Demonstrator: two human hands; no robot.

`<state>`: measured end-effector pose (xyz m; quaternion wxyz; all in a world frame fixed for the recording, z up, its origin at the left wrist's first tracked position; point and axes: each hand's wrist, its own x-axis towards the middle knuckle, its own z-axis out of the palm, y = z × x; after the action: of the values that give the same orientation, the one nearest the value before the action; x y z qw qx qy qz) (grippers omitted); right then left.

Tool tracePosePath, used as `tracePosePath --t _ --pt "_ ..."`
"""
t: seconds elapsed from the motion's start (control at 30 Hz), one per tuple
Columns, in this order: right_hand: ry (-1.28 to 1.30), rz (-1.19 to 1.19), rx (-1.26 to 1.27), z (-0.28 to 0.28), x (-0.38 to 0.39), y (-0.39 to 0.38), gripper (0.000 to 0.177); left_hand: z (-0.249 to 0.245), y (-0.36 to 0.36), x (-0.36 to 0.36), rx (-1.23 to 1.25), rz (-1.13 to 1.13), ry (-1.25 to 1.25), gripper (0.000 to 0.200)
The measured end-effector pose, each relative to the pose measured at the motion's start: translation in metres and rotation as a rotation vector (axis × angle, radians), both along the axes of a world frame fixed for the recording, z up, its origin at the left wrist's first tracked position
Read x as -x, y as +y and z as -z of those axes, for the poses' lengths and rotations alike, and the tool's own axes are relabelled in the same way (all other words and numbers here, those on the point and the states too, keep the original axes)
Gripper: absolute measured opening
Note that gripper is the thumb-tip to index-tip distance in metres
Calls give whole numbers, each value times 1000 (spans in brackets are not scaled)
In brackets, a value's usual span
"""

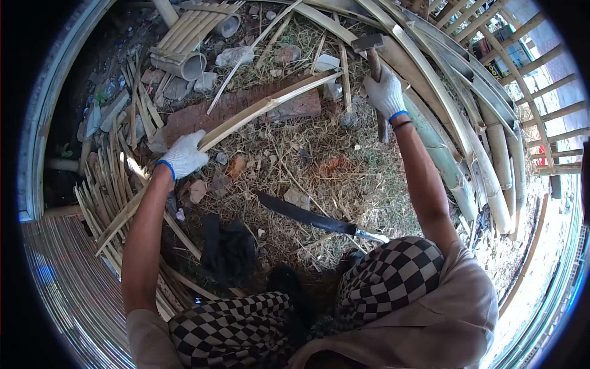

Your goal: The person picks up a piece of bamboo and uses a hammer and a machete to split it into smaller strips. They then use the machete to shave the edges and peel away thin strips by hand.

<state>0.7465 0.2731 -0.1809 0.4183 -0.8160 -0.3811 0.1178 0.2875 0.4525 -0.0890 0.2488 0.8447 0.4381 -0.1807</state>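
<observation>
My left hand (186,155), in a white knit glove with a blue cuff, is closed around a split bamboo strip (258,109). The strip slants up to the right, its far end above a reddish-brown wood block (212,117) on the ground. In my gloved right hand (385,92) is a hammer (367,43), gripped by its wooden handle, metal head up. The hammer is apart from the strip, to its right. A machete (301,214) with a dark curved blade lies on the straw between my hands and my knees, its handle toward my right knee.
Bamboo poles (442,147) and long split lengths curve along the right. Many thin bamboo strips (110,190) lie at the left. Stones (235,56) and a bundled bamboo piece (190,31) are at the back. A dark cloth (227,249) lies near my left knee. A bamboo lattice (541,86) stands at upper right.
</observation>
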Motion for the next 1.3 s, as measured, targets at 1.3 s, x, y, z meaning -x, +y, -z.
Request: tracePosePath --t 1.3 --pt "-141 -27 -59 -3 18 29 31 6 8 5 82 -14 -79 50"
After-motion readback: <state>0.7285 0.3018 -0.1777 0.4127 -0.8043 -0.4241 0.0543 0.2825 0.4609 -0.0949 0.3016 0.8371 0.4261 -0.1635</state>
